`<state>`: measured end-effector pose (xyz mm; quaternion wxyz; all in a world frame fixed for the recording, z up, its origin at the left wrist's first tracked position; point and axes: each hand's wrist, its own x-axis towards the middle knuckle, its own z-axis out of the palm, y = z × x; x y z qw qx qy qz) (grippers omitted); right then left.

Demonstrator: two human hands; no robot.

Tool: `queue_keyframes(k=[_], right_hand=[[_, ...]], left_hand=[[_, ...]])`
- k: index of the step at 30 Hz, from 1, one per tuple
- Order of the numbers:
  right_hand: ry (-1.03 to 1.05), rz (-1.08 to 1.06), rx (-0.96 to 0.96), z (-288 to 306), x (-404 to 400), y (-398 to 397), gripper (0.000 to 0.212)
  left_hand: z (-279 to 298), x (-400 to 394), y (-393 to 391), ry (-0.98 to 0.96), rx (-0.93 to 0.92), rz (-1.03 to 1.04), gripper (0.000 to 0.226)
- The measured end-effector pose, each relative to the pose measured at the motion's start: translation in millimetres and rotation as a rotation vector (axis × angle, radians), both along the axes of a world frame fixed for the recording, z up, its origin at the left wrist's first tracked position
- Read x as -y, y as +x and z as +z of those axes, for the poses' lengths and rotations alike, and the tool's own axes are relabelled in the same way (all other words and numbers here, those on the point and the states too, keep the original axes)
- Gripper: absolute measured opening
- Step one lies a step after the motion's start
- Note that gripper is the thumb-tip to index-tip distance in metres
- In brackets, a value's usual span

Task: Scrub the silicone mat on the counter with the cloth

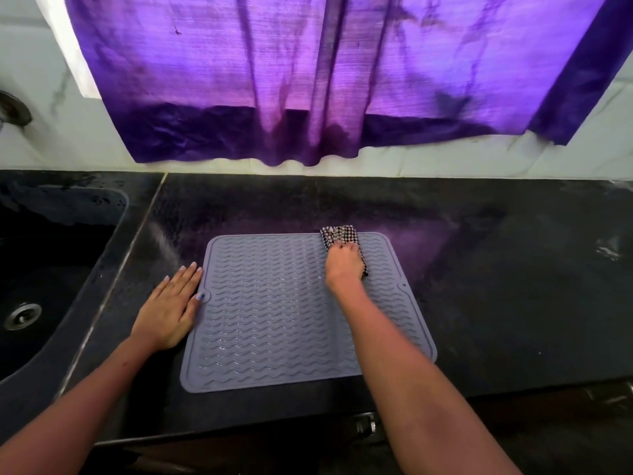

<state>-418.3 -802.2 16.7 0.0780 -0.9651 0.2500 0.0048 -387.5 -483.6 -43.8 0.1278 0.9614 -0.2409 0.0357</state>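
No legible text, label, brand, number or sign is presented on any surface in view.

Matt grey silicone mat [274, 310] with wavy ridges, woven checked cloth [339, 234], glossy dark stone counter [496, 303]

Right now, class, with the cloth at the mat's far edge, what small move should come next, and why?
Probably draw the right hand and cloth back toward the near edge. The cloth sits at the far edge of the mat, most ridges lie nearer, and the left hand presses flat at the mat's left edge, steadying it.
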Motion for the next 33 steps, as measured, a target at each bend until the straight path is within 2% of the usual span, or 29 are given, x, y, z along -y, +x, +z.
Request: queue_keyframes(k=[3, 8, 12, 14, 15, 17, 20, 24, 27, 30, 33], right_hand=[[-0.008, 0.043, -0.010, -6.9, 6.3, -1.7, 0.050], [0.074, 0.007, 0.052, 10.3, 20.6, -0.3, 0.038], [0.510, -0.187, 0.155, 40.8, 54.4, 4.6, 0.031], [0.628, -0.306, 0.227, 53.6, 70.6, 4.9, 0.031], [0.591, -0.321, 0.273, 56.1, 75.7, 6.6, 0.032], [0.383, -0.298, 0.290, 57.0, 72.0, 5.1, 0.034], [0.131, -0.180, 0.137, 43.3, 58.3, -1.2, 0.033], [0.035, -0.078, -0.029, 9.2, 42.6, -3.6, 0.042], [-0.033, -0.048, -0.024, -2.1, 41.8, -6.4, 0.054], [-0.029, -0.019, 0.010, -0.7, 49.2, -8.6, 0.050], [0.061, -0.049, 0.070, 5.7, 55.3, -12.1, 0.047]], left_hand=[[-1.4, -0.4, 1.1, 0.012, 0.007, -0.009, 0.076], [-1.5, -0.8, 1.4, 0.020, 0.003, -0.014, 0.076], [-0.1, -0.5, 0.6, 0.015, -0.003, -0.010, 0.076], [-0.1, -0.6, 0.6, 0.012, 0.000, -0.010, 0.076], [-0.2, -0.3, 0.6, 0.009, 0.004, -0.008, 0.076], [-0.2, 0.1, -0.2, 0.007, 0.010, -0.007, 0.076], [0.4, 0.2, -0.3, 0.008, 0.004, -0.011, 0.077], [-2.6, -0.9, 1.8, 0.001, 0.005, -0.001, 0.074], [-4.2, -2.0, 2.3, -0.004, 0.011, 0.001, 0.072], [-3.0, -1.4, 1.3, -0.013, 0.013, 0.002, 0.072], [-1.5, -0.2, 0.7, -0.018, 0.006, 0.002, 0.074]])
